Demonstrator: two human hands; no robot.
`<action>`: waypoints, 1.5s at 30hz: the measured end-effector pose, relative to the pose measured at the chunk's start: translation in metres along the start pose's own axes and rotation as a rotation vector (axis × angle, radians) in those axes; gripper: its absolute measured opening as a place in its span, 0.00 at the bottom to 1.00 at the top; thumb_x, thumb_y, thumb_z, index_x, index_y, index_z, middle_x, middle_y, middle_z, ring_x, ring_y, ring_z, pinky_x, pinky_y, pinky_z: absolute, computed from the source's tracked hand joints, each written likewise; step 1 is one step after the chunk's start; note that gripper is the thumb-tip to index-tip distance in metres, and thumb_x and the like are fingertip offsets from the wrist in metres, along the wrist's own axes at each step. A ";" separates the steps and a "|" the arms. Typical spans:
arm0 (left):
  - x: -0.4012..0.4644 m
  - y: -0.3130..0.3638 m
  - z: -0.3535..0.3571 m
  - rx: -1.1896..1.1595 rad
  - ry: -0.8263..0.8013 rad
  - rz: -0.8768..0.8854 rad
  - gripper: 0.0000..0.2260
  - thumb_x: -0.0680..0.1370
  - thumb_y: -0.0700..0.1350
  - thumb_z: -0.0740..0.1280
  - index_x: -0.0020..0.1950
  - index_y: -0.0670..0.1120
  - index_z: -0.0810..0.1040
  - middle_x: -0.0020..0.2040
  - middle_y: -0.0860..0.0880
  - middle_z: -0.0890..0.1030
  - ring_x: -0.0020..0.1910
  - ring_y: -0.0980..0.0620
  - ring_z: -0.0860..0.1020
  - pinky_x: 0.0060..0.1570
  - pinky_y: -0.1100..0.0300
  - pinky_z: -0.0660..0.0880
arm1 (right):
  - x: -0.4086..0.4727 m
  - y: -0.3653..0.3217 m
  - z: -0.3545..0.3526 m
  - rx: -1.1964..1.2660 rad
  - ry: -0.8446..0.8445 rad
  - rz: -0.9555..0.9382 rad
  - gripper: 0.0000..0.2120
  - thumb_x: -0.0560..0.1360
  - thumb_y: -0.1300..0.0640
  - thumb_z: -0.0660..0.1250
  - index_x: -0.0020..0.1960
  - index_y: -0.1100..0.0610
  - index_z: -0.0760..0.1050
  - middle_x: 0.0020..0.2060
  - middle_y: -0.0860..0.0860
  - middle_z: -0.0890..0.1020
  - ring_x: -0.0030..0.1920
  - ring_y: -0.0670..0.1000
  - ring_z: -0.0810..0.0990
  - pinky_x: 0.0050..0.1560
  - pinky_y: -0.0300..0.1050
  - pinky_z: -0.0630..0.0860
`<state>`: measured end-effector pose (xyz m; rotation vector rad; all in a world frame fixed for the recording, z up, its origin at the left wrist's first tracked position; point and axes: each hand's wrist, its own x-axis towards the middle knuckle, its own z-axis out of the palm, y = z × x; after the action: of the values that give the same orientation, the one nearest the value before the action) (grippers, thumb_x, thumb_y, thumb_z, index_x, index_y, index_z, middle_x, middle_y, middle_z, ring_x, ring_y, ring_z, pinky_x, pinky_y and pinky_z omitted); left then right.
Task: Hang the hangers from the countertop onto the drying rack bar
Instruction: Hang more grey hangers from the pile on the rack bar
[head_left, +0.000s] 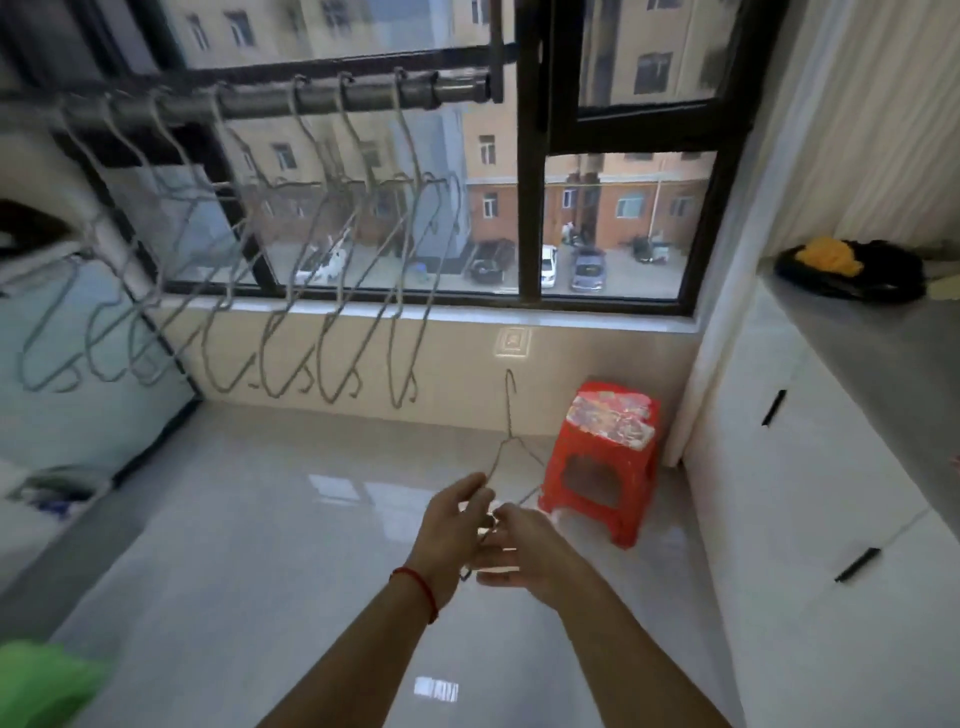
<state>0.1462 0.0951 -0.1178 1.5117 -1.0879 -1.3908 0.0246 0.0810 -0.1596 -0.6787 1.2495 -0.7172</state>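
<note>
A thin wire hanger (508, 415) stands upright in front of me, hook pointing up, well below the bar. My left hand (454, 525), with a red string on its wrist, grips the hanger's lower left part. My right hand (524, 545) holds the hanger's lower part beside it, and both hands hide the bottom wire. The dark drying rack bar (322, 98) runs across the top left before the window. Several wire hangers (332, 291) hang from it in a row, tilted to the left.
A red plastic stool (602, 462) stands on the glossy tiled floor at the right. The grey countertop (857, 332) over white cabinets runs along the right wall, with a black and yellow bundle (852, 267) on it. Something green (47, 680) shows at the bottom left.
</note>
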 end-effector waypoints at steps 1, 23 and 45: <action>-0.006 -0.005 -0.024 -0.008 0.032 -0.019 0.12 0.85 0.47 0.63 0.64 0.45 0.80 0.57 0.47 0.83 0.50 0.49 0.81 0.46 0.56 0.82 | -0.003 0.005 0.025 0.005 -0.024 0.008 0.16 0.83 0.51 0.61 0.62 0.60 0.77 0.50 0.62 0.87 0.47 0.60 0.89 0.52 0.56 0.85; -0.086 0.013 -0.400 -0.155 0.733 0.116 0.15 0.84 0.43 0.57 0.67 0.47 0.80 0.59 0.41 0.81 0.55 0.44 0.79 0.60 0.41 0.79 | -0.066 -0.020 0.445 -0.425 -0.433 -0.157 0.15 0.84 0.42 0.55 0.54 0.48 0.76 0.47 0.59 0.85 0.49 0.57 0.87 0.57 0.57 0.84; -0.003 0.211 -0.435 -0.068 0.483 0.612 0.14 0.84 0.42 0.61 0.60 0.51 0.85 0.48 0.39 0.85 0.42 0.46 0.82 0.35 0.59 0.79 | -0.035 -0.221 0.475 -0.493 -0.394 -0.779 0.22 0.85 0.38 0.49 0.79 0.35 0.55 0.54 0.47 0.81 0.53 0.56 0.86 0.51 0.55 0.86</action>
<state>0.5637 0.0325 0.1181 1.2252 -1.0516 -0.5962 0.4608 0.0060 0.1231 -1.6792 0.7690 -0.8450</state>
